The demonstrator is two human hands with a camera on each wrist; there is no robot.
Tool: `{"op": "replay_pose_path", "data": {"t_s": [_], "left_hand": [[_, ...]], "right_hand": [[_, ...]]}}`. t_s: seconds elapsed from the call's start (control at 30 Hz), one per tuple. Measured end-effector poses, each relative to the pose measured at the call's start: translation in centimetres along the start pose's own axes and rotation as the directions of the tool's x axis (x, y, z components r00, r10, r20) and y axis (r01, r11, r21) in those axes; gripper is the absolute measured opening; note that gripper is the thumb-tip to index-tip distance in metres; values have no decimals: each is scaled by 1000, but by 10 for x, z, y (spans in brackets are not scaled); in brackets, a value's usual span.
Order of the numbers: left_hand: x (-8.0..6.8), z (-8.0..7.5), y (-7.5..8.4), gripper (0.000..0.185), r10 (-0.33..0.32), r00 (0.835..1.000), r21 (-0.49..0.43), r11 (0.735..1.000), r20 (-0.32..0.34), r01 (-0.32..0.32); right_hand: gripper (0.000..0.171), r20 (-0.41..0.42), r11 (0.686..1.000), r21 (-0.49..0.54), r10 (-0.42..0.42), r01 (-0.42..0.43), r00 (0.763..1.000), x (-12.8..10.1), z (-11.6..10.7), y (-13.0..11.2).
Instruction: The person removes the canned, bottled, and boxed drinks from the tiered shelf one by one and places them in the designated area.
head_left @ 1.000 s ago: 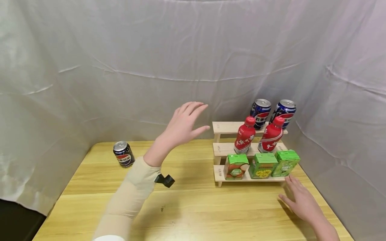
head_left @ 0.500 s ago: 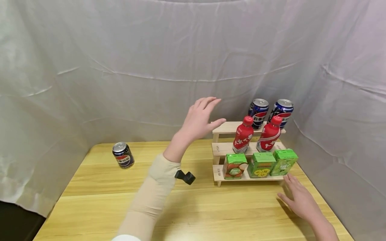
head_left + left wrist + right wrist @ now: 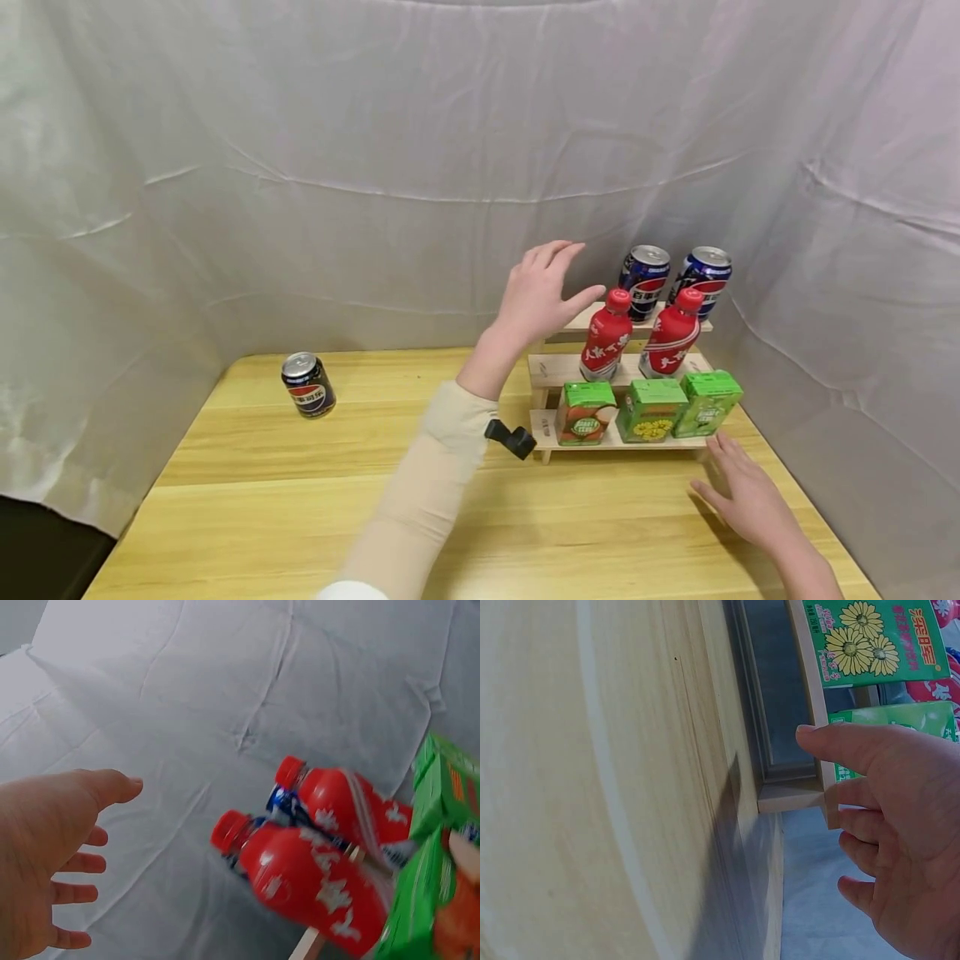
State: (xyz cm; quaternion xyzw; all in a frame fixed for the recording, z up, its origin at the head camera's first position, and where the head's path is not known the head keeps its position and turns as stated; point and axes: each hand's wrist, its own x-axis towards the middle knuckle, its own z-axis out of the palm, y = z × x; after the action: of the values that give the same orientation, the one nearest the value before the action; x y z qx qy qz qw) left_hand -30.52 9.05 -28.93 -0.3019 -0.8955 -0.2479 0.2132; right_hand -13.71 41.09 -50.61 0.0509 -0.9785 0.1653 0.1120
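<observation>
My left hand (image 3: 536, 292) hovers empty before the left end of the top step of a three-tier wooden display shelf (image 3: 546, 367), thumb apart from the relaxed fingers. In the left wrist view, a red bottle (image 3: 315, 877) stands off to the right of that hand. My right hand (image 3: 750, 496) has its fingertips at the shelf's lower right corner, by a green drink carton (image 3: 707, 404); in the right wrist view its thumb overlaps the shelf's edge. Two dark blue cola cans (image 3: 645, 283) stand on top, two red bottles (image 3: 607, 333) in the middle, and three cartons (image 3: 587, 414) on the lowest step.
Another cola can (image 3: 308, 385) stands alone at the back left of the wooden table (image 3: 300, 508). Grey cloth (image 3: 375, 167) hangs behind and along both sides. A small black camera mount (image 3: 512, 437) sticks out from the left wrist.
My left hand has moved right across the table to the shelf's upper left end, still holding nothing. The right hand and all the drinks have stayed put.
</observation>
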Motion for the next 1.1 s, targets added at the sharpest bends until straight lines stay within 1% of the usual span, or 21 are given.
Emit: {"op": "replay_pose_path", "data": {"t_s": [0.13, 0.27, 0.4, 0.53, 0.7, 0.8, 0.93, 1.1], "left_hand": [[8, 11, 11, 68, -28, 1000, -35, 999, 6, 28], [17, 25, 23, 69, -76, 997, -28, 997, 20, 77], [28, 39, 34, 72, -127, 991, 6, 992, 46, 126], [41, 51, 46, 76, -171, 982, 65, 984, 76, 166], [55, 61, 59, 78, -234, 964, 123, 968, 127, 219], [64, 66, 63, 78, -261, 953, 132, 961, 154, 242], [74, 71, 63, 76, -292, 939, 100, 955, 181, 278], [79, 77, 60, 74, -341, 912, 44, 939, 229, 340]], "right_hand": [[78, 4, 1000, -3, 5, -5, 1000, -1, 0, 1], [78, 17, 1000, 0, 15, -15, 1000, -1, -1, 0], [78, 22, 1000, 3, 19, -19, 1000, -1, 0, -1], [78, 21, 1000, 5, 24, -24, 999, -2, 0, -1], [79, 32, 999, 5, 39, -39, 999, -5, -2, -2], [79, 36, 999, 6, 47, -47, 998, -6, -3, -2], [79, 25, 999, 20, 48, -49, 999, -6, -2, -3], [78, 16, 998, 34, 46, -46, 999, -8, 2, -5]]}}
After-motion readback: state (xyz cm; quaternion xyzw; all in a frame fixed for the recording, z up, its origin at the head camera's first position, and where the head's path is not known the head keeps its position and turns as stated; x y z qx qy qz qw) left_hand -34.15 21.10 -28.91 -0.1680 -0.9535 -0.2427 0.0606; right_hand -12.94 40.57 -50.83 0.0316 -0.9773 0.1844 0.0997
